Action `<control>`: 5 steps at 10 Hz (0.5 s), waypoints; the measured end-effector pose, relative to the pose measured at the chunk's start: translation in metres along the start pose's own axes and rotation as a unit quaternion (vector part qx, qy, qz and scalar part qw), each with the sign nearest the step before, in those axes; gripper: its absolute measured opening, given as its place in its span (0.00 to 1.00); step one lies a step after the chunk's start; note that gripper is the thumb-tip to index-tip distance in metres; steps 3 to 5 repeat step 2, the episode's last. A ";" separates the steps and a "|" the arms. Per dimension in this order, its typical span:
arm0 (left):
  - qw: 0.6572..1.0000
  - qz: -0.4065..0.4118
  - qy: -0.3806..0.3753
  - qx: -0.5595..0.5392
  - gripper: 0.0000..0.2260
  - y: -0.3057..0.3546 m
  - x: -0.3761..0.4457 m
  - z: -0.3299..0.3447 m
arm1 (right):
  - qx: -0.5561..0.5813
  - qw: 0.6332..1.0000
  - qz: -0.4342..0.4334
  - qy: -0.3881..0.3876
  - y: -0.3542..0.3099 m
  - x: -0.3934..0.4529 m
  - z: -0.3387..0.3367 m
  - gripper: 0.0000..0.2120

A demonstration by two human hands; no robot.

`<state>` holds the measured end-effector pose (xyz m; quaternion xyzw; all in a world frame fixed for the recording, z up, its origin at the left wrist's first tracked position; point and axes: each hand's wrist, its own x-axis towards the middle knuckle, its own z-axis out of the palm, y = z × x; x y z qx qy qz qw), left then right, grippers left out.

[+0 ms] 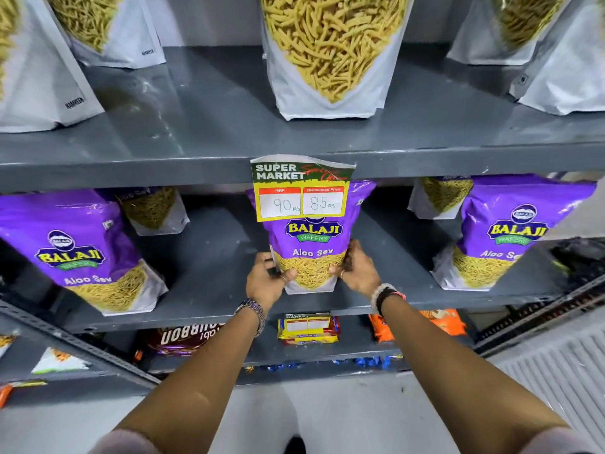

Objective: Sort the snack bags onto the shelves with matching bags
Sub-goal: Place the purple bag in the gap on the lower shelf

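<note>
A purple Balaji Aloo Sev bag (311, 247) stands upright in the middle of the grey middle shelf (212, 283). My left hand (266, 280) grips its lower left edge and my right hand (355, 270) grips its lower right edge. Matching purple bags stand on the same shelf at the left (78, 250) and the right (510, 231). A white bag of yellow sev sticks (330, 54) stands on the upper shelf (196, 126), directly above. A price tag (301, 191) hanging from that shelf's edge hides the top of the held bag.
More white sev bags line the upper shelf at the left (49, 77) and the right (556, 44), and two smaller ones stand behind the purple bags. Lower shelves hold a Bourbon pack (183, 335), a yellow pack (307, 329) and an orange pack (435, 319).
</note>
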<state>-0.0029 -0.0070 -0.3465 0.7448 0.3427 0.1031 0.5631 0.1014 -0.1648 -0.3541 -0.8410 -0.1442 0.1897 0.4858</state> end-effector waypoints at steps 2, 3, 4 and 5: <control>0.998 0.018 0.024 -0.058 0.24 -0.005 -0.018 -0.001 | 0.016 1.000 -0.003 0.018 0.001 -0.017 -0.008 0.27; 0.998 0.018 0.024 -0.058 0.24 -0.005 -0.018 -0.001 | 0.016 1.000 -0.003 0.018 0.001 -0.017 -0.008 0.27; 0.998 0.018 0.024 -0.058 0.24 -0.005 -0.018 -0.001 | 0.016 1.000 -0.003 0.018 0.001 -0.017 -0.008 0.27; 0.998 0.018 0.024 -0.058 0.24 -0.005 -0.018 -0.001 | 0.016 1.000 -0.003 0.018 0.001 -0.017 -0.008 0.27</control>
